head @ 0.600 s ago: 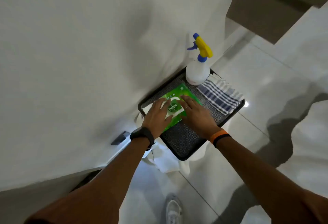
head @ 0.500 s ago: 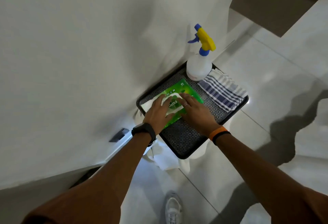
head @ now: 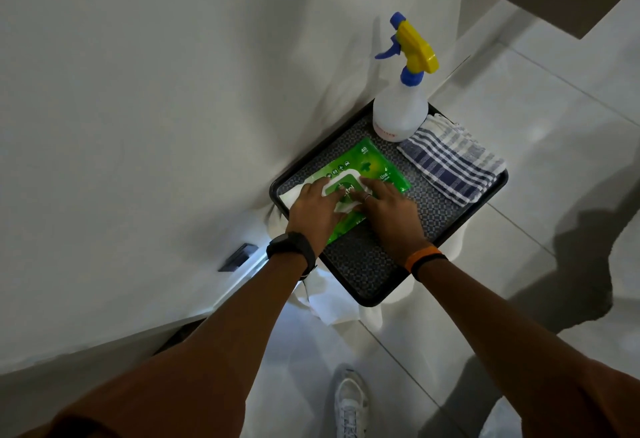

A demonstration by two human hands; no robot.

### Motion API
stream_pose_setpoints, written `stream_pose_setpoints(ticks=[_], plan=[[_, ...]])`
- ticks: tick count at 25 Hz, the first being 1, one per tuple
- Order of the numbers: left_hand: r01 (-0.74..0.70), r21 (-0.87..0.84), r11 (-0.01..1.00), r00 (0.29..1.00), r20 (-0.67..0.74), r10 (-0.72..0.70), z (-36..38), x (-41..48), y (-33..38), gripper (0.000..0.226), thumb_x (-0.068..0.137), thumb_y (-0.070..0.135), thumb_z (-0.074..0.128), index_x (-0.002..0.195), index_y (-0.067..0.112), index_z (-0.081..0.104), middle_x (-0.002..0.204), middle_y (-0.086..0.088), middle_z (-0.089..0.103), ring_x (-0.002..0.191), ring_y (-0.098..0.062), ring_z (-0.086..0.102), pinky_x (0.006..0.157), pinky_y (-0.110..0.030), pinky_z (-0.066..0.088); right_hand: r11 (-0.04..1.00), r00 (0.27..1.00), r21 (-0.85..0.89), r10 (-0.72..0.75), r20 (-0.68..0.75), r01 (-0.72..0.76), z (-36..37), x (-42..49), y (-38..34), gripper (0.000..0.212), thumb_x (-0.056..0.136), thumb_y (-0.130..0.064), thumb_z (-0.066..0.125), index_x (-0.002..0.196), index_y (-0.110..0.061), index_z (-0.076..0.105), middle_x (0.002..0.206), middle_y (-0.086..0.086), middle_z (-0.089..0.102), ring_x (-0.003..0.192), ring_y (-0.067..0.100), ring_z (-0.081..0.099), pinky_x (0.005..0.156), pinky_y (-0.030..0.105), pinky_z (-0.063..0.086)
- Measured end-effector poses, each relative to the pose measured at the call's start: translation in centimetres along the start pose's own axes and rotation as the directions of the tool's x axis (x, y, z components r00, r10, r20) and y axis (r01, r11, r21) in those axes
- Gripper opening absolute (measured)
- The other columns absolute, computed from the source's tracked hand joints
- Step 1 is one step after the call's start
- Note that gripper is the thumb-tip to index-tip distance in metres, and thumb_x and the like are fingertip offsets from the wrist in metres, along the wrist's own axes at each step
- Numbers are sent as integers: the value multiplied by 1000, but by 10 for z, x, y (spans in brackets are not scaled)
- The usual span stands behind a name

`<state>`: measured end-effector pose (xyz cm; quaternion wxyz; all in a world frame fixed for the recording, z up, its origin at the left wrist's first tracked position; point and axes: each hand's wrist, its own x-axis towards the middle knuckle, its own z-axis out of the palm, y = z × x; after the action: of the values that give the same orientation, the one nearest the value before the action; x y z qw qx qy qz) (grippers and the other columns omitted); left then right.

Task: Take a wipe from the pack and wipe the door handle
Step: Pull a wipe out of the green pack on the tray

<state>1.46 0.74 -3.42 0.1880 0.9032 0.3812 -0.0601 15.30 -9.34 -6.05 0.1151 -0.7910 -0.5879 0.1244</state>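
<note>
A green wipe pack [head: 372, 169] lies on a black tray [head: 374, 276] low beside a white wall. My left hand [head: 313, 209] lies flat on the pack's near left end, its fingers reaching the white-edged label flap [head: 341, 186]. My right hand [head: 389, 209] presses on the pack beside it, with its fingertips at the flap's right edge. A bit of white wipe [head: 341, 208] shows between the two hands. Another white sheet [head: 289, 195] pokes out left of the pack. No door handle is in view.
A white spray bottle [head: 400, 113] with a yellow and blue trigger stands at the tray's far corner. Next to it lies a folded blue-striped cloth [head: 453, 160]. White cloth [head: 329, 302] hangs below the tray. A dark fitting [head: 239, 257] sits on the white panel's edge. My shoe [head: 349, 403] is on the tiled floor.
Both hands have stayed on the wipe pack, with only small shifts of the fingers at the flap. The view has tilted slightly.
</note>
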Motion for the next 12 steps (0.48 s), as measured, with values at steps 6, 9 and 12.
stream_pose_setpoints(ticks=[6, 9, 12], plan=[[-3, -7, 1000, 1000, -22, 3, 4, -1, -3, 42, 99, 32, 66, 140, 27, 57, 155, -5, 41, 137, -24, 41, 114, -34, 40, 999, 999, -33, -12, -47, 11, 8, -4, -1, 36, 99, -19, 66, 134, -16, 66, 148, 17, 58, 131, 38, 60, 83, 53, 63], [-7, -40, 999, 999, -46, 5, 4, -1, -4, 43, 97, 30, 69, 139, 25, 59, 153, -6, 44, 136, -25, 44, 112, -34, 40, 994, 992, -85, -83, -90, 75, 9, -7, 2, 40, 93, -14, 73, 133, -10, 66, 142, 23, 62, 121, 42, 67, 70, 51, 65], [-13, -55, 998, 998, -59, 10, 5, -1, -6, 47, 96, 30, 70, 140, 23, 58, 153, -7, 45, 136, -25, 45, 113, -34, 39, 972, 974, -170, -187, -127, 164, 14, -6, 5, 42, 88, -10, 78, 128, -2, 68, 132, 30, 66, 107, 45, 73, 62, 48, 66]])
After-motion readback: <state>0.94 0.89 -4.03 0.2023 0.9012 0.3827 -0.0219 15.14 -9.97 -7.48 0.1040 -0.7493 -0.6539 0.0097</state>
